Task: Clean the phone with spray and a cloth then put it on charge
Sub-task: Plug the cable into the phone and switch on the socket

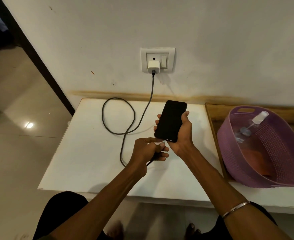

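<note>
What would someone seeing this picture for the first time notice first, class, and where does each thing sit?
At the centre, the right hand holds a black phone above the white table, while the left hand pinches the cable plug at its lower edge. The grey cable loops back to a white charger in the wall socket. At the right, a purple basket holds a spray bottle.

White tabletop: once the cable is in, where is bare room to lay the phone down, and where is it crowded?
On the white tabletop, bare patches lie left of the cable loop, and at the near edge beneath the forearms. The strip between the phone and the wooden tray is free too. The right is crowded by the purple basket.
</note>
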`<move>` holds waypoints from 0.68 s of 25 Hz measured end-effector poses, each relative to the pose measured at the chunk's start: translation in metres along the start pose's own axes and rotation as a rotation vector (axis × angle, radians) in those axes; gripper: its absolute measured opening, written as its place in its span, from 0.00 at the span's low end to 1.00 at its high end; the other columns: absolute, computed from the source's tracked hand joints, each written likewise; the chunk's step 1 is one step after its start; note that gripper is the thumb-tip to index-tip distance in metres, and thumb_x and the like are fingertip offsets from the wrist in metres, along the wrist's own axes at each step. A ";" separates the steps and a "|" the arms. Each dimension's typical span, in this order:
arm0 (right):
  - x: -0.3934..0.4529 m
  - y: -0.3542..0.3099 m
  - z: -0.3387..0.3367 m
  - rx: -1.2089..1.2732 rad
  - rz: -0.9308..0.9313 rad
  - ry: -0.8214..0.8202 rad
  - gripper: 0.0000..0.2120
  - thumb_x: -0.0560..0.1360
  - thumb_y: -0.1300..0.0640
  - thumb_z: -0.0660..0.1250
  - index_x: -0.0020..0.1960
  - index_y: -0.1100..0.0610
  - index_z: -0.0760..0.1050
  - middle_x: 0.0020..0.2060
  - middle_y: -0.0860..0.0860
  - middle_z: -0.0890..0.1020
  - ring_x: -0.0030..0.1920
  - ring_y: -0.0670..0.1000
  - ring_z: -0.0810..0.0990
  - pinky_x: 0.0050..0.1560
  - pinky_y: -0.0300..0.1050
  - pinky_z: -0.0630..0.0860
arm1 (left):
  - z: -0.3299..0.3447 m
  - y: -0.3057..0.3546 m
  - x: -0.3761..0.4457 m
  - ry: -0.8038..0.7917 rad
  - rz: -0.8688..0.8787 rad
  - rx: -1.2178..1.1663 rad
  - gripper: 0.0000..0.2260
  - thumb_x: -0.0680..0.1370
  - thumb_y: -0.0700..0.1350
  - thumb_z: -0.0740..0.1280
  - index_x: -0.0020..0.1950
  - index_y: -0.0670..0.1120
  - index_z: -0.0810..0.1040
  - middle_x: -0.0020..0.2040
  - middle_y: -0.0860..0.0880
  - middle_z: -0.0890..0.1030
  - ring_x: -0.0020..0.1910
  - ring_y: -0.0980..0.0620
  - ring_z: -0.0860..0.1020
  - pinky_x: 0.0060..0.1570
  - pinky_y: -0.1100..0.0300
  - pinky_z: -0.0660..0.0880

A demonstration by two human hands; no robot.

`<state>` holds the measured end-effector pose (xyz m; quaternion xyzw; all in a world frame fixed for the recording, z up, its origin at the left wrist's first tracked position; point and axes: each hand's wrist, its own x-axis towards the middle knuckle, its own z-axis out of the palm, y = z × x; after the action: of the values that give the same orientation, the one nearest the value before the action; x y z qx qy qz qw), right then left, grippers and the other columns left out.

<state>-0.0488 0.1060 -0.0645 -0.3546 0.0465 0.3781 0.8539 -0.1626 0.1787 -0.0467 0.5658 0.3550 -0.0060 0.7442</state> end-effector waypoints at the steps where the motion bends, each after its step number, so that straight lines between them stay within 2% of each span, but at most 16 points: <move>1: 0.001 0.003 -0.001 0.002 -0.008 -0.002 0.31 0.77 0.34 0.52 0.61 0.58 0.75 0.51 0.59 0.82 0.46 0.57 0.82 0.48 0.54 0.79 | 0.001 0.000 0.001 0.027 0.012 -0.005 0.11 0.78 0.35 0.68 0.60 0.40 0.78 0.38 0.43 0.85 0.30 0.50 0.84 0.33 0.59 0.82; 5: 0.003 0.008 -0.004 0.024 0.003 -0.007 0.34 0.76 0.32 0.54 0.62 0.60 0.75 0.50 0.59 0.82 0.46 0.58 0.82 0.50 0.54 0.78 | 0.002 0.001 0.001 0.078 0.078 0.001 0.16 0.77 0.35 0.70 0.61 0.47 0.73 0.35 0.45 0.85 0.26 0.50 0.82 0.30 0.59 0.81; 9: 0.003 0.014 -0.010 -0.076 -0.005 -0.009 0.33 0.76 0.32 0.52 0.52 0.56 0.83 0.50 0.59 0.84 0.46 0.59 0.84 0.49 0.54 0.80 | 0.003 -0.008 0.002 0.097 0.081 0.038 0.19 0.77 0.37 0.71 0.67 0.43 0.72 0.38 0.46 0.86 0.27 0.49 0.82 0.30 0.59 0.81; 10: 0.004 0.013 -0.010 -0.138 -0.005 0.003 0.32 0.76 0.32 0.51 0.52 0.55 0.83 0.51 0.59 0.84 0.47 0.60 0.84 0.49 0.55 0.81 | 0.004 -0.011 0.002 0.085 0.083 0.041 0.20 0.77 0.38 0.71 0.68 0.43 0.72 0.39 0.47 0.86 0.27 0.50 0.82 0.30 0.59 0.81; 12: 0.008 0.008 -0.011 -0.262 0.001 0.032 0.31 0.77 0.33 0.50 0.60 0.55 0.78 0.53 0.60 0.84 0.50 0.63 0.84 0.48 0.56 0.81 | 0.006 -0.013 0.003 -0.012 0.073 0.082 0.20 0.78 0.41 0.69 0.69 0.43 0.70 0.41 0.48 0.86 0.29 0.51 0.83 0.31 0.60 0.81; 14: 0.011 0.000 -0.014 -0.376 0.006 0.065 0.26 0.78 0.37 0.55 0.66 0.55 0.72 0.54 0.61 0.83 0.51 0.64 0.84 0.49 0.57 0.81 | 0.005 -0.011 0.004 -0.200 0.023 0.216 0.18 0.80 0.42 0.68 0.68 0.44 0.70 0.41 0.48 0.85 0.30 0.52 0.83 0.32 0.61 0.81; 17: 0.011 -0.013 -0.022 -0.527 0.008 0.177 0.25 0.73 0.42 0.69 0.64 0.55 0.72 0.51 0.61 0.84 0.47 0.64 0.85 0.49 0.60 0.81 | -0.007 -0.012 0.004 -0.428 0.012 0.587 0.11 0.78 0.39 0.70 0.59 0.41 0.78 0.46 0.42 0.86 0.33 0.56 0.83 0.37 0.66 0.80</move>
<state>-0.0279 0.0928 -0.0777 -0.5960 0.0222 0.3481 0.7233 -0.1682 0.1822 -0.0598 0.7434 0.1711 -0.2216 0.6075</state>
